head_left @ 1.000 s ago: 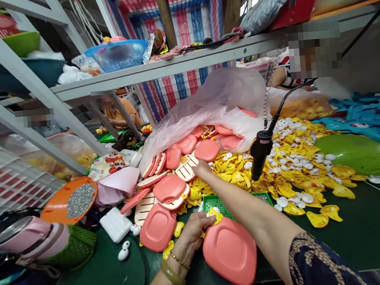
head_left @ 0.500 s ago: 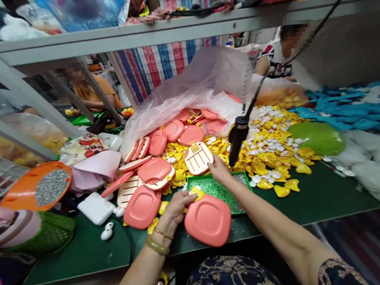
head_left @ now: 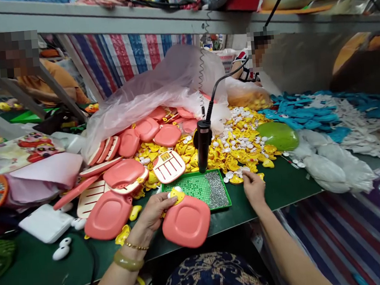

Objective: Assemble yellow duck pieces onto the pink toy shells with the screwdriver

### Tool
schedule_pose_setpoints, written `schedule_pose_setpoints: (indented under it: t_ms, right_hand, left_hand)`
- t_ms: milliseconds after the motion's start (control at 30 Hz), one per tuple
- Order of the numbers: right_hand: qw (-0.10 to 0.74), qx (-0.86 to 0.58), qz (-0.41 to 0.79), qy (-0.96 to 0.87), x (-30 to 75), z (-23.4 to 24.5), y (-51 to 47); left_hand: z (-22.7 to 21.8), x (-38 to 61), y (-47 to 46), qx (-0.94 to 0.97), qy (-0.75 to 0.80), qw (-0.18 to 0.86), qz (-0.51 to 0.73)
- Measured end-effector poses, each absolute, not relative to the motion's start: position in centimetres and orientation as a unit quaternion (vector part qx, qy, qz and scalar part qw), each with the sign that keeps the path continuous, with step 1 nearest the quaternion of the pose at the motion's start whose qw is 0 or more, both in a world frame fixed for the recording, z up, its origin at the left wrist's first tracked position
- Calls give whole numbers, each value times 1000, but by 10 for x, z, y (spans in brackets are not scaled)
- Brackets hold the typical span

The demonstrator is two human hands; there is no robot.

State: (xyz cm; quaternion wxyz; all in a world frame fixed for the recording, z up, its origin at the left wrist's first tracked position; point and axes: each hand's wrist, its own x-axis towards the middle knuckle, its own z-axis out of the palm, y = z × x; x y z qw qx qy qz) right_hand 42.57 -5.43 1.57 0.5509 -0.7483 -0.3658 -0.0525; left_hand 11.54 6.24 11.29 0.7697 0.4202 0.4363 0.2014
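Observation:
My left hand [head_left: 156, 211] grips a coral-pink plastic panel [head_left: 187, 221] by its top left corner. A yellow animal-shaped piece [head_left: 178, 197] with a white bump sits at that corner, under my thumb. My right hand [head_left: 255, 189] reaches the near edge of the heap of yellow pieces [head_left: 221, 146]. Its thumb and fingertips are pinched together beside small white round pieces [head_left: 235, 174]; what they hold, if anything, is too small to tell. Between the hands lies a green perforated tray [head_left: 187, 186] with small metal screws [head_left: 217, 191]. A black electric screwdriver [head_left: 204, 143] hangs above it.
More pink panels [head_left: 108, 215] and a cream slatted panel [head_left: 168, 166] lie left and behind, partly under a plastic bag [head_left: 152, 86]. A green bowl [head_left: 277, 136], bagged items [head_left: 332, 155] and blue pieces [head_left: 306, 113] are on the right. Co-workers sit beyond the metal frame.
My right hand has left the cream slatted panel, now lying behind the tray, and moved right to the small pieces. My left hand still holds the pink panel. The view has turned right.

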Motion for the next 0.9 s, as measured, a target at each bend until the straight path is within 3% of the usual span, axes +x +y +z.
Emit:
schedule_pose_setpoints:
  t_ms: [400, 533, 600, 700, 900]
  right_hand:
    - [391, -739, 22, -548, 434, 23, -43]
    - [344, -781, -9, -522, 432, 18, -41]
    - [361, -794, -48, -487, 430, 25, -34]
    - [460, -755, -52, -464, 418, 52, -9]
    - [596, -666, 79, -442, 379, 121, 85]
  left_hand:
    - [95, 133, 58, 413, 401, 801, 166]
    - [94, 131, 54, 398, 379, 817, 172]
    - [93, 130, 53, 394, 371, 823, 172]
    - [88, 129, 53, 398, 360, 827, 170]
    - [82, 128, 57, 398, 351, 832, 163]
